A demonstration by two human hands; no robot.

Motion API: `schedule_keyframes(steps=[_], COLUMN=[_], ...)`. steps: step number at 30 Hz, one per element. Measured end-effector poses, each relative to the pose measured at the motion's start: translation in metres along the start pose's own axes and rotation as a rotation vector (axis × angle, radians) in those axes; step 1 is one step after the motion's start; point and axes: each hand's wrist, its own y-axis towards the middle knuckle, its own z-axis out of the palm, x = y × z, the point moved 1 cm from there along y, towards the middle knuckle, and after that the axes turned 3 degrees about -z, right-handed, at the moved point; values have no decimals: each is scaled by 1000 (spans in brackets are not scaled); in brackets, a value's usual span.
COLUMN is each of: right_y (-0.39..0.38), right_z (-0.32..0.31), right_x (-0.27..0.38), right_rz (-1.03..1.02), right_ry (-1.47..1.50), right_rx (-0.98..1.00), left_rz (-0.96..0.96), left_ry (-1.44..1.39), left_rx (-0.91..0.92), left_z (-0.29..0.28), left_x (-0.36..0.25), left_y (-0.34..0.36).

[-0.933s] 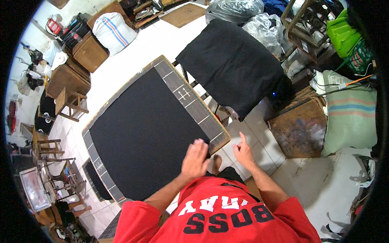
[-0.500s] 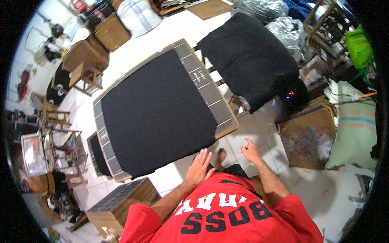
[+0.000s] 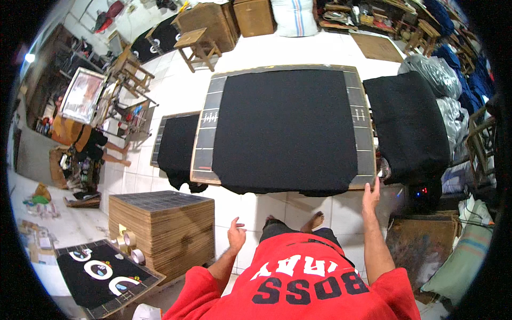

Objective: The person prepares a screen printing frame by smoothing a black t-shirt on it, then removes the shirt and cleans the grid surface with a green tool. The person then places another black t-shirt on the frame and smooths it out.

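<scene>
A black fabric panel (image 3: 285, 130) lies fairly smooth over a wide grey gridded board (image 3: 205, 152) in front of me, its near edge hanging a little past the board. My right hand (image 3: 371, 198) is at the near right corner of this board, fingers pointing up and apart; whether they touch the edge I cannot tell. Off to the left, below the board, my left hand (image 3: 236, 233) hangs in the air with its fingers loosely apart and nothing in them.
More black cloth (image 3: 408, 125) covers a surface at the right, and another black piece (image 3: 178, 141) lies on a board at the left. A tall stack of boards (image 3: 165, 229) stands near left, beside rolls of tape (image 3: 129, 240) and a printed black panel (image 3: 101, 274). Another person (image 3: 80, 136) is far left.
The view has turned, so the board now sits squarely before me. My left hand has left the cloth's near edge and dropped away leftward. My right hand has come to the board's corner.
</scene>
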Motion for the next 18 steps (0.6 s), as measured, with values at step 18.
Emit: schedule_keyframes(steps=[18], right_y=[-189], right_z=[236], right_x=[236], right_rz=[-937], right_ry=[-367], right_rx=[406], left_rz=[-577], left_ry=[-395], left_rx=[66], left_z=[-138], left_x=[218], left_y=[-52])
